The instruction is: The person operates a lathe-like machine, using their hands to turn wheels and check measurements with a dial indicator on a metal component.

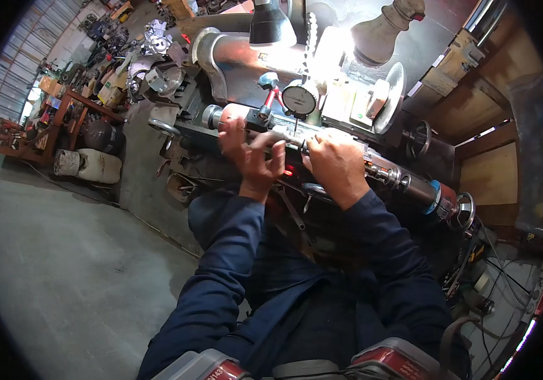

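My left hand is raised over the near side of a bench machine, its fingers apart and slightly blurred, with nothing visible in them. My right hand is closed at the metal shaft that lies along the machine; what its fingers grip is hidden beneath them. Between and just beyond the hands stands a round dial indicator, its thin stem pointing down at the shaft. A red-armed holder with a blue knob is beside the indicator. Left of my left hand is a round metal spindle end.
A black lamp hangs over the back. Behind my right hand is a large grinding wheel. Handwheels stick out at the right. A wrench hangs below the hands. On the left floor lies a whitish plastic can.
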Available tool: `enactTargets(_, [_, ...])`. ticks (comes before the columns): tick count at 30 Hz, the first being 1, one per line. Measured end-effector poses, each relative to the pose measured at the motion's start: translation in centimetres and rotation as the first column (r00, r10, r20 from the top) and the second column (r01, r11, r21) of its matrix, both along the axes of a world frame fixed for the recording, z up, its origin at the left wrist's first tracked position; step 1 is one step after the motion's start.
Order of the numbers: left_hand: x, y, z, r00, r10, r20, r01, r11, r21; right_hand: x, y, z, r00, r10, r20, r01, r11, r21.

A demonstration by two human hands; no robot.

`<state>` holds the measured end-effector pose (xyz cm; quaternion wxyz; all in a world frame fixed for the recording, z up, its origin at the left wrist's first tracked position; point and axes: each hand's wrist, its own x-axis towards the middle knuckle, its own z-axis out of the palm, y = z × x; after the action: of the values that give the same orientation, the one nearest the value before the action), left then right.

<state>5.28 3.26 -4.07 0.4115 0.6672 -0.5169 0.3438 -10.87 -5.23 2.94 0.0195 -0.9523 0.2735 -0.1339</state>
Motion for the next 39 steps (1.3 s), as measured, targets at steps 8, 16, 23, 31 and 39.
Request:
enactTargets(8, [17.6,1.9,-1.2,0.476,-0.298,-0.828,0.520,0.854,-0.008,-1.3,0.4,2.5,0.921,0.132,0.366,-0.157,0.987,0.040])
enactTargets(16, [19.4,-0.6,7.3,0.510,0.540,-0.670,0.572,0.370,0.733,-15.4,0.8,8.4,0.860,-0.148,0.489,0.075,0.983,0.166])
enactTargets(23, [12.5,-0.5,0.8,-0.439,-0.650,-0.620,0.387,0.486,-0.783,-35.4,-5.1,2.9,0.478,-0.715,0.511,0.626,0.685,0.373])
enactTargets(31, [14.6,-0.8,1.8,-0.588,-0.363,-0.722,0.164,0.821,-0.546,-45.1,-7.1,-8.2,0.502,-0.820,0.276,0.545,0.547,0.636])
enactTargets(39, [14.7,1.4,1.0,-0.391,-0.460,-0.797,0.055,0.853,-0.519,-45.5,-4.2,-6.7,0.473,-0.793,0.385,0.268,0.545,0.794])
